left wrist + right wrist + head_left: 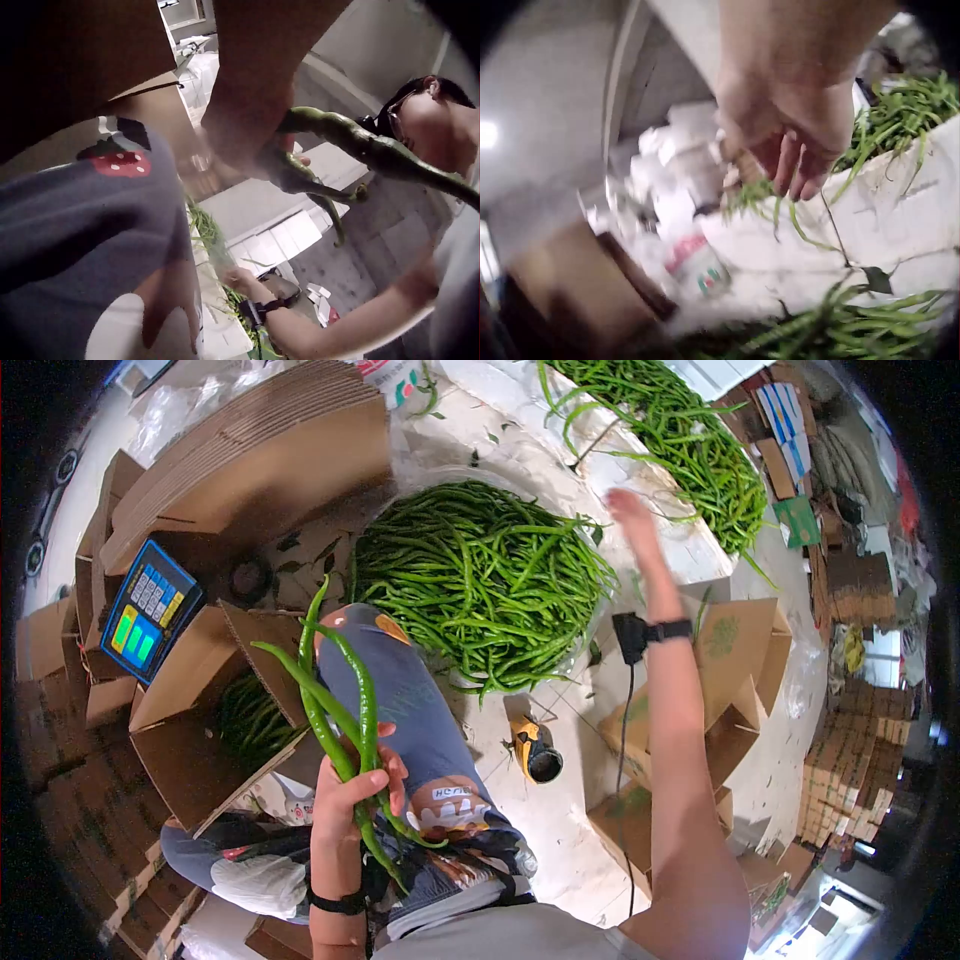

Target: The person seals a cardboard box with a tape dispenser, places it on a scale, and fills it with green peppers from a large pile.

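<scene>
My left hand [355, 790] grips several long green peppers [368, 700] in front of my lap; they point up and down past the fingers. In the left wrist view the peppers [360, 142] stick out beside the hand [247, 127]. My right hand [635, 525], blurred, is over the near edge of the white foam box [700, 555], which is full of green peppers [690, 450]. Seen from the right wrist, that hand [791, 142] hangs with loosely bent fingers above the box's rim, green stalks just behind the fingertips. Nothing is clearly held there.
A large heap of peppers [480, 580] lies between the box and my knee. At left stand a scale with a lit display [150, 610], an open carton [190, 735] with peppers inside and stacked flat cartons [250, 470]. Open cartons [735, 650] and a yellow-black object [530, 745] are at right.
</scene>
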`<action>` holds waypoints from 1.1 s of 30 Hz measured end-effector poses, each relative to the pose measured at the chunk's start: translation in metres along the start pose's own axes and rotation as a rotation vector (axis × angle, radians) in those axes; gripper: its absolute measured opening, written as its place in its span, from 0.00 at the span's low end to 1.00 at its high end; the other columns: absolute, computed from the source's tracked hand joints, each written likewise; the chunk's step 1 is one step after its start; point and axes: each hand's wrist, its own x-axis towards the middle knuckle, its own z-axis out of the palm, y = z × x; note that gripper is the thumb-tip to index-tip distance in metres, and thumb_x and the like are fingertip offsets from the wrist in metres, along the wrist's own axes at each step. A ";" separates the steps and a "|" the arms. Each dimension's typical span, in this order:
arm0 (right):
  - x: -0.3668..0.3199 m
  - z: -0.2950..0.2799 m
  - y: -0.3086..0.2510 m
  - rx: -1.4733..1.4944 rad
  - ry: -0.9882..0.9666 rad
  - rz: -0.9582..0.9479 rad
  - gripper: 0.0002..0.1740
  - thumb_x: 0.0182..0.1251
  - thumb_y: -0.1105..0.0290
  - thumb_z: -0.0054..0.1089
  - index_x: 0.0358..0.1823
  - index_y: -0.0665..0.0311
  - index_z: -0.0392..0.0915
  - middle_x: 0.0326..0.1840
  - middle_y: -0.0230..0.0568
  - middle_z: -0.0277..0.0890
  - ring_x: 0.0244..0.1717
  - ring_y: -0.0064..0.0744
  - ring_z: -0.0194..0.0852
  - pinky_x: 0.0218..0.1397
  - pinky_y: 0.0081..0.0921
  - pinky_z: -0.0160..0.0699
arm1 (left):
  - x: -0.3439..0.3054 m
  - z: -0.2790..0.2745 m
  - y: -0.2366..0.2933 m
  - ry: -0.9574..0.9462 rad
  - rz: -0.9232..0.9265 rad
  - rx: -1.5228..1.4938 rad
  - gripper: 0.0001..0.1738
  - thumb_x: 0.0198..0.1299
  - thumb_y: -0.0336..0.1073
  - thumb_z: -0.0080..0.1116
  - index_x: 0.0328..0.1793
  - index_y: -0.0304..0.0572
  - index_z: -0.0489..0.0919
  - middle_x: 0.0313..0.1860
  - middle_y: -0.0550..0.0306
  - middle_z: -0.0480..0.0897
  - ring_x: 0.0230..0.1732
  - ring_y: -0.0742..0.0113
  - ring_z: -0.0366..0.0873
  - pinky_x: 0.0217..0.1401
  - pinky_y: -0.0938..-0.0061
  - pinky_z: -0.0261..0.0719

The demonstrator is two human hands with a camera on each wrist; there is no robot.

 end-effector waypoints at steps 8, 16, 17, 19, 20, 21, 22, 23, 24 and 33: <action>0.006 0.108 0.012 -1.001 -0.582 -0.154 0.15 0.43 0.76 0.53 0.37 0.66 0.70 0.36 0.54 0.73 0.41 0.49 0.72 0.45 0.40 0.71 | 0.000 -0.016 0.010 0.097 0.021 -0.006 0.31 0.38 0.31 0.63 0.50 0.26 0.64 0.25 0.50 0.74 0.14 0.61 0.72 0.14 0.73 0.71; -0.072 0.036 -0.062 -0.614 -0.543 0.035 0.22 0.55 0.57 0.57 0.41 0.68 0.69 0.32 0.51 0.75 0.30 0.45 0.76 0.32 0.37 0.73 | 0.028 -0.011 0.014 0.121 -0.123 -0.139 0.27 0.38 0.25 0.62 0.47 0.27 0.66 0.25 0.51 0.74 0.20 0.62 0.74 0.24 0.74 0.72; -0.089 0.033 -0.074 -0.616 -0.543 0.048 0.22 0.55 0.57 0.57 0.41 0.68 0.69 0.32 0.51 0.75 0.30 0.45 0.76 0.32 0.37 0.73 | 0.034 -0.010 0.010 0.069 -0.144 -0.197 0.25 0.39 0.25 0.61 0.47 0.28 0.66 0.26 0.52 0.73 0.23 0.63 0.74 0.29 0.75 0.72; -0.117 0.036 -0.120 -0.104 -0.499 0.663 0.29 0.56 0.56 0.58 0.52 0.71 0.63 0.37 0.49 0.75 0.31 0.40 0.75 0.33 0.35 0.72 | 0.045 0.001 0.005 0.093 -0.231 -0.207 0.22 0.43 0.25 0.59 0.46 0.28 0.67 0.33 0.49 0.76 0.33 0.59 0.77 0.38 0.73 0.75; -0.130 0.037 -0.142 -0.103 -0.498 0.668 0.29 0.56 0.56 0.58 0.52 0.71 0.63 0.37 0.49 0.75 0.31 0.40 0.75 0.33 0.35 0.72 | 0.053 0.009 0.001 0.104 -0.237 -0.184 0.21 0.45 0.24 0.57 0.48 0.27 0.67 0.39 0.47 0.76 0.39 0.56 0.76 0.44 0.71 0.74; -0.143 0.039 -0.164 0.040 -0.494 0.722 0.31 0.56 0.57 0.58 0.55 0.72 0.60 0.40 0.49 0.74 0.35 0.38 0.74 0.37 0.33 0.71 | 0.060 0.018 -0.004 0.119 -0.242 -0.162 0.21 0.47 0.24 0.56 0.49 0.26 0.67 0.44 0.44 0.76 0.46 0.54 0.75 0.50 0.69 0.74; -0.159 0.043 -0.180 0.187 -0.489 0.774 0.33 0.57 0.59 0.58 0.57 0.73 0.58 0.44 0.48 0.73 0.38 0.37 0.73 0.41 0.32 0.71 | 0.067 0.021 -0.011 0.031 -0.223 -0.202 0.21 0.49 0.23 0.54 0.51 0.25 0.67 0.52 0.40 0.72 0.56 0.53 0.70 0.58 0.66 0.69; -0.178 0.049 -0.189 0.149 -0.471 0.626 0.33 0.58 0.60 0.57 0.58 0.73 0.57 0.46 0.50 0.72 0.42 0.38 0.72 0.45 0.31 0.69 | 0.072 0.024 -0.020 0.015 -0.179 -0.195 0.22 0.50 0.25 0.55 0.53 0.26 0.67 0.52 0.45 0.72 0.54 0.58 0.71 0.58 0.67 0.69; -0.186 0.053 -0.211 0.139 -0.504 0.472 0.31 0.59 0.62 0.56 0.58 0.73 0.57 0.48 0.53 0.70 0.47 0.41 0.70 0.49 0.31 0.67 | 0.075 0.031 -0.023 0.034 -0.173 -0.169 0.21 0.51 0.26 0.55 0.53 0.28 0.68 0.50 0.47 0.73 0.52 0.61 0.72 0.58 0.67 0.69; -0.252 0.059 -0.286 0.473 -0.575 0.314 0.27 0.58 0.73 0.55 0.58 0.69 0.59 0.45 0.48 0.71 0.45 0.36 0.71 0.48 0.29 0.69 | 0.059 0.024 -0.018 0.048 -0.120 -0.357 0.21 0.48 0.28 0.61 0.49 0.38 0.69 0.38 0.58 0.76 0.38 0.67 0.76 0.42 0.73 0.76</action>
